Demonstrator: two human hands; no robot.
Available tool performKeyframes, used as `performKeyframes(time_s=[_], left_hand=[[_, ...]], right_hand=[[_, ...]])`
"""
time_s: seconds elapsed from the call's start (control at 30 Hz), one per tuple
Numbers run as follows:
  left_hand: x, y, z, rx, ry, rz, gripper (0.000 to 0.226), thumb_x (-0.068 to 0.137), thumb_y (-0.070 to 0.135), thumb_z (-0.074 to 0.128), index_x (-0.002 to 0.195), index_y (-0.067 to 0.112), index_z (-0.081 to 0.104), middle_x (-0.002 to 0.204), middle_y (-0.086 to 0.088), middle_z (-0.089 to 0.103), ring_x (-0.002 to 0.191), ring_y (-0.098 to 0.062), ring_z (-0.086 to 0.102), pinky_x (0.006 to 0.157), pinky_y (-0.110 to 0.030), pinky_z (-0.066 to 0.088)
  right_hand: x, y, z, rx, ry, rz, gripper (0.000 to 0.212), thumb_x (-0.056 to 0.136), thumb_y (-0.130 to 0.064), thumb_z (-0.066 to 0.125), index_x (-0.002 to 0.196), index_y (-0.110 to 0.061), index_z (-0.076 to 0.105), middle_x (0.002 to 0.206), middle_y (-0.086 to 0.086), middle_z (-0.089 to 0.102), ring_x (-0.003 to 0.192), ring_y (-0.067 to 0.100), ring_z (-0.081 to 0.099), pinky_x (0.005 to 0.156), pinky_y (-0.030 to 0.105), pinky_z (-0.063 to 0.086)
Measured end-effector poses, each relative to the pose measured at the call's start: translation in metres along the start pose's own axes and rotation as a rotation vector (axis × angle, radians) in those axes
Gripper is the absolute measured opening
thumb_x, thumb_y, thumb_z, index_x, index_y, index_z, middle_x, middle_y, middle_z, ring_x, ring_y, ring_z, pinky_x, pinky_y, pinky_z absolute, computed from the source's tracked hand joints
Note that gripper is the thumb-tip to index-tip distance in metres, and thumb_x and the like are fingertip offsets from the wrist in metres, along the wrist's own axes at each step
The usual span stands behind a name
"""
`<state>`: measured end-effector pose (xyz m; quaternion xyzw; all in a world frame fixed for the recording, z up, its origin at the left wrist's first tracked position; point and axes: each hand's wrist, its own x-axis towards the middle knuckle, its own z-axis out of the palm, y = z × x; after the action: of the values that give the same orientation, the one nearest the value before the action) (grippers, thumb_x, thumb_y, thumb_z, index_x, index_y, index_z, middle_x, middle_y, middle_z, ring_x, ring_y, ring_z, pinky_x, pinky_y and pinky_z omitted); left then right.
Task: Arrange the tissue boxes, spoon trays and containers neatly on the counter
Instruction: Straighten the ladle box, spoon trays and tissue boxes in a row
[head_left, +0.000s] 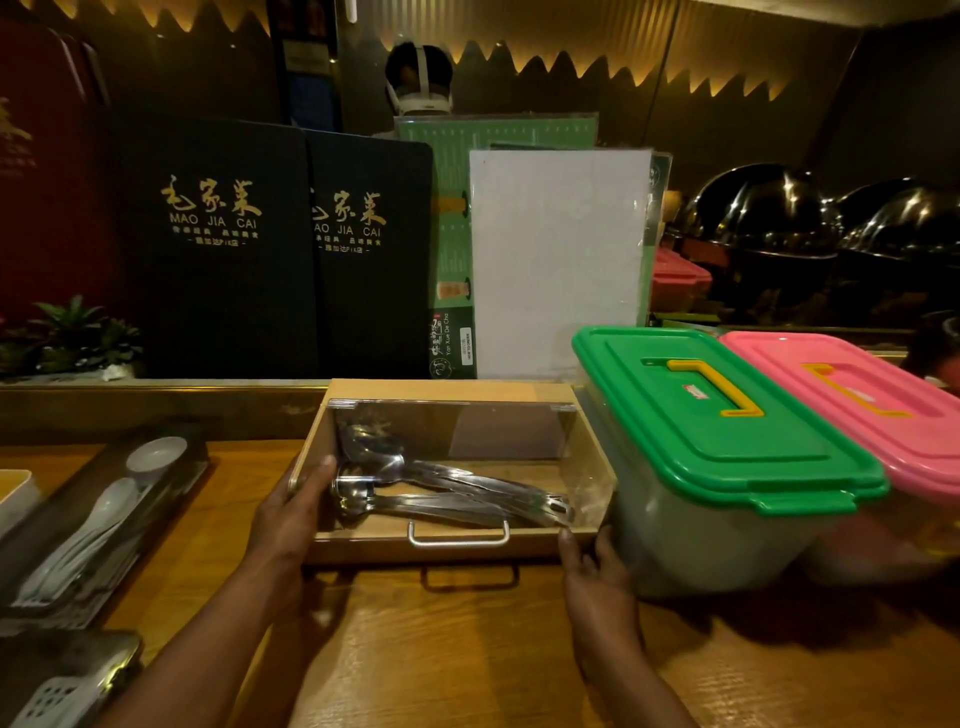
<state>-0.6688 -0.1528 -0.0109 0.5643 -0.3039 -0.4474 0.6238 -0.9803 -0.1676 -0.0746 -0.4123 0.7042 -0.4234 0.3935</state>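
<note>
A wooden spoon tray with a clear lid and a metal handle stands in the middle of the counter, with metal spoons inside. My left hand grips its left side, thumb over the rim. At the tray's front right corner my right hand holds the wood between the tray and a green-lidded container. A pink-lidded container stands against the green one on the right.
A dark tray of white spoons lies at the left, with another dark tray at the lower left. Black menus and a white card stand behind. A plant sits far left, chafing domes far right.
</note>
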Motion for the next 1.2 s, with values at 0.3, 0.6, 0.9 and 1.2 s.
performKeyframes(time_s=[0.3, 0.6, 0.9, 1.2], left_hand=[[0.004, -0.001, 0.002, -0.021, -0.02, 0.015, 0.037, 0.077, 0.058, 0.074, 0.111, 0.042, 0.071, 0.108, -0.001, 0.077, 0.103, -0.031, 0.072, 0.094, -0.06, 0.053], [0.005, -0.002, 0.007, 0.002, -0.037, 0.017, 0.044, 0.076, 0.06, 0.073, 0.115, 0.039, 0.07, 0.107, -0.001, 0.078, 0.102, -0.029, 0.072, 0.093, -0.058, 0.054], [0.005, 0.0, 0.008, 0.023, -0.044, -0.009, 0.042, 0.078, 0.059, 0.074, 0.114, 0.036, 0.071, 0.107, -0.002, 0.078, 0.103, -0.029, 0.072, 0.096, -0.059, 0.052], [0.003, 0.006, 0.008, 0.038, -0.045, -0.046, 0.037, 0.083, 0.054, 0.071, 0.114, 0.033, 0.069, 0.107, -0.002, 0.078, 0.104, -0.027, 0.072, 0.097, -0.056, 0.052]], right_hand=[[-0.009, -0.022, -0.006, 0.053, -0.009, 0.065, 0.077, 0.098, -0.048, 0.06, 0.161, -0.022, 0.025, 0.145, 0.014, 0.06, 0.137, 0.029, 0.053, 0.119, 0.05, 0.035], [0.005, -0.014, 0.002, -0.039, 0.061, 0.095, 0.081, 0.085, -0.074, 0.051, 0.154, -0.035, 0.037, 0.128, 0.006, 0.071, 0.119, 0.03, 0.065, 0.107, 0.054, 0.047], [0.004, -0.028, -0.003, -0.141, 0.062, 0.12, 0.051, 0.09, -0.052, 0.058, 0.139, -0.035, 0.055, 0.111, -0.001, 0.074, 0.104, 0.028, 0.069, 0.1, 0.051, 0.052], [0.001, -0.027, -0.001, -0.119, 0.056, 0.101, 0.058, 0.095, -0.036, 0.063, 0.149, -0.031, 0.043, 0.12, 0.005, 0.072, 0.112, 0.03, 0.066, 0.105, 0.05, 0.05]])
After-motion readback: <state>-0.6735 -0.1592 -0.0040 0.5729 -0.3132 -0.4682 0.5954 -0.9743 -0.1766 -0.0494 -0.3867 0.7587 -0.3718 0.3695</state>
